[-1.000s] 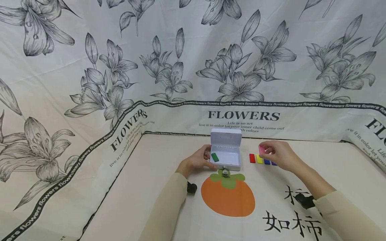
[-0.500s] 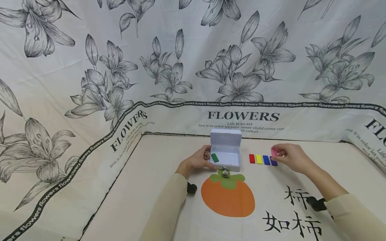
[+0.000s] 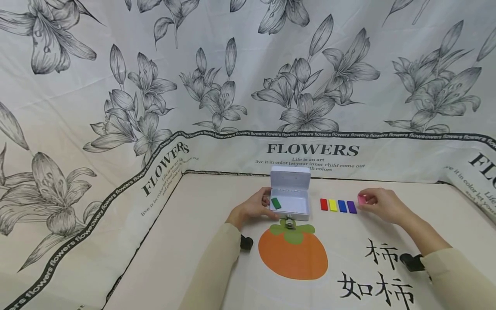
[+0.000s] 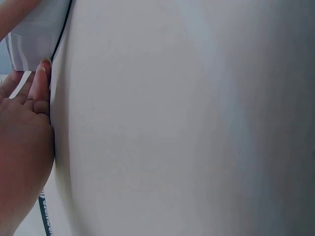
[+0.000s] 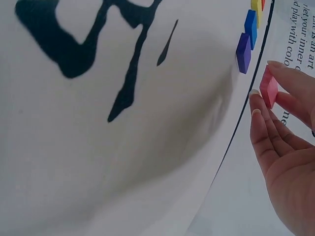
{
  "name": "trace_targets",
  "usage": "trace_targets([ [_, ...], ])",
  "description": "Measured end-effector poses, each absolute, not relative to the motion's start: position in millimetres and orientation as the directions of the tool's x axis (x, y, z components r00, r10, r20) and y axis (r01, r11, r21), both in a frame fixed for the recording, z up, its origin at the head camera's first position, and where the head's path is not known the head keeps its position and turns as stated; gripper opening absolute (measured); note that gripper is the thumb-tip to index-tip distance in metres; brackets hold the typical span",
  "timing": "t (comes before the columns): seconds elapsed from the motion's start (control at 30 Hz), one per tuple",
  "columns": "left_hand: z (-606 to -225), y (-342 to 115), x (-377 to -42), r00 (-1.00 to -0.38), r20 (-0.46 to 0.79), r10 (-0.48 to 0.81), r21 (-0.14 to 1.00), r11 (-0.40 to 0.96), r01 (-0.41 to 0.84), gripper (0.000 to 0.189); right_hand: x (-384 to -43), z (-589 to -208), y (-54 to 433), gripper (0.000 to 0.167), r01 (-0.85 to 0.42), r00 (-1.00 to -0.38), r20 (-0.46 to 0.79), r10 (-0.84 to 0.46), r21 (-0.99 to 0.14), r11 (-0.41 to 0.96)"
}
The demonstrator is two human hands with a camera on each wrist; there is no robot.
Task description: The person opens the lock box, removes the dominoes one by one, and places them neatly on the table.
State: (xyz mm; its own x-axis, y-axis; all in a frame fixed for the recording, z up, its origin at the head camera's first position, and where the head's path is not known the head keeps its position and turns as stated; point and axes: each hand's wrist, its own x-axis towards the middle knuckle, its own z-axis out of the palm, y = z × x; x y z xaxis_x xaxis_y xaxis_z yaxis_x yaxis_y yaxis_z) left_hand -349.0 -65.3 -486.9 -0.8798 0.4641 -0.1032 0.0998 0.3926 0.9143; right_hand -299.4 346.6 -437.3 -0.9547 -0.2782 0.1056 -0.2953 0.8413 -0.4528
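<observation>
My left hand (image 3: 252,206) holds the left side of a small white lidded box (image 3: 298,201), its thumb along the front corner. The lid stands raised, and a green block (image 3: 276,203) lies inside at the left. In the left wrist view, fingertips touch the box's corner. Between thumb and fingers, my right hand (image 3: 383,206) pinches a pink block (image 5: 268,87), just right of a purple block (image 3: 351,207). That one ends a row on the table with a blue block (image 3: 342,206), a yellow block (image 3: 333,205) and a red block (image 3: 323,204).
A metal latch (image 3: 289,221) hangs from the box's front. The pale tablecloth (image 3: 201,241) bears a printed orange persimmon (image 3: 293,254) and black characters. Behind the table hangs a flower-printed curtain (image 3: 232,155). A dark wrist-worn device (image 3: 412,262) sits at the right wrist.
My right hand has moved right with the pink block, from above the yellow and blue blocks to beyond the purple one, uncovering the row. My left hand and the box have stayed put.
</observation>
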Motion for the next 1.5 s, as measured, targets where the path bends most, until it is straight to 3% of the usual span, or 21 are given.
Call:
trace_targets([
  [1.2,-487.2,-65.1,-350.5,-0.876,-0.108,0.47,0.91,0.402,0.104,0.097,-311.2,-452.0,358.5,0.044,-0.254,-0.951,-0.048,-0.306,-0.445,0.859],
  [1.5,-487.4,-66.0,-350.1,-0.878,-0.107,0.467,0.908,0.405,0.105,0.097,-309.7,-454.7,361.1,0.06,-0.256,-0.951,-0.045,-0.305,-0.439,0.861],
])
